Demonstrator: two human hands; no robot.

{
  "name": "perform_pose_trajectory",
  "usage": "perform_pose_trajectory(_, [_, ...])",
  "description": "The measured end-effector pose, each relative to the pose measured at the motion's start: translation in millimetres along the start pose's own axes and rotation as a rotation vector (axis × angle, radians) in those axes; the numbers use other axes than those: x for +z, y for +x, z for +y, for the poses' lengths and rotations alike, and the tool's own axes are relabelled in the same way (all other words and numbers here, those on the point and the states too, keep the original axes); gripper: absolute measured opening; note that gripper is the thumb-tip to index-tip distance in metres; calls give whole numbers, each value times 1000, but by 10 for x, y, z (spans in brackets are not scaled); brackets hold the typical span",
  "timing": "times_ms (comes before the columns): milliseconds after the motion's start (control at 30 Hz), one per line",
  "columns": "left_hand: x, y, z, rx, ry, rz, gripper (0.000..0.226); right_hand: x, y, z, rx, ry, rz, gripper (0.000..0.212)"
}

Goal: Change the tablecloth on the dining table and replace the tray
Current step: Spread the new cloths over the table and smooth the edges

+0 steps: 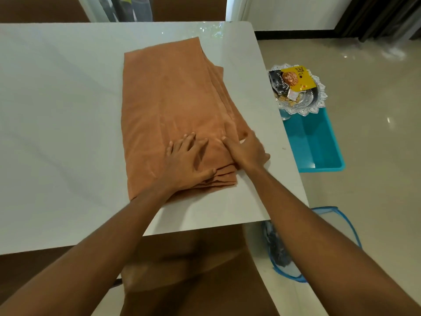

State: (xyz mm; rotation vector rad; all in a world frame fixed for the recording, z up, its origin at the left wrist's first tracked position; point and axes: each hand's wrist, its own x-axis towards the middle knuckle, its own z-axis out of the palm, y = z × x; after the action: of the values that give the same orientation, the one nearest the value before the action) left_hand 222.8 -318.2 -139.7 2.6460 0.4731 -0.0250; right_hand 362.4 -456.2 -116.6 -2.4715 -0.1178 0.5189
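An orange folded cloth (173, 106) is lying on the bare white table (57, 110), toward the table's right side, with its stacked layers fanning out along the right edge. The left hand (184, 160) is pressing flat on the cloth's near end, fingers straight and spread, holding nothing. The right hand (247, 151) is gripping the layers at the near right corner, its thumb lying on top and its fingers curling over the edge. If only some layers are being caught, the cloth is likely to open unevenly or bunch up. Because the table looks glossy, the whole stack may also be sliding toward the right edge when pulled. Off the table's right side, a silver tray (319, 99) is sitting on a teal tub (319, 142) on the floor. It is carrying a black packet (276, 82) reading "ALMONDS" and a yellow packet (296, 78) with "NUT CO" partly readable. A mesh basket (328, 207) is standing beside the table's near right corner.
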Motion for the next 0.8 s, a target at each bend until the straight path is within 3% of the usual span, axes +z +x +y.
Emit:
perform_pose_trajectory(67, [-59, 17, 104, -43, -61, -6, 99, -19, -52, -83, -22, 186, -31, 48])
perform_pose_trajectory(167, [-139, 42, 235, -118, -170, -49, 115, 56, -179, -237, -122, 197, -29, 12])
perform_pose_trajectory(267, [-174, 7, 347, -194, -348, -14, 128, 112, -254, -436, -190, 342, -256, 18])
perform_pose_trajectory(333, [-204, -1, 453, -276, -517, 110, 107, 76, -279, -585, -266, 423, -412, 15])
perform_pose_trajectory(400, [-254, 4, 531, -359, -527, 231, 83, 38, -252, -683, -305, 445, -460, 9])
perform_pose_trajectory(533, [-356, 54, 477, -385, -505, 312, 55, 50, -69, -573, -231, 472, -297, 30])
perform_pose_trajectory(600, [-444, 31, 385, -421, -547, 388, 43, 78, 28, -409, -137, 488, -253, 30])
perform_pose_trajectory(700, [-595, -37, 246, -491, -405, 538, 30, 143, 107, -171, -60, 475, -266, 20])
perform_pose_trajectory(800, [-665, 16, 54, -639, -740, 690, 35, 254, 91, -110, -192, 314, -164, 29])
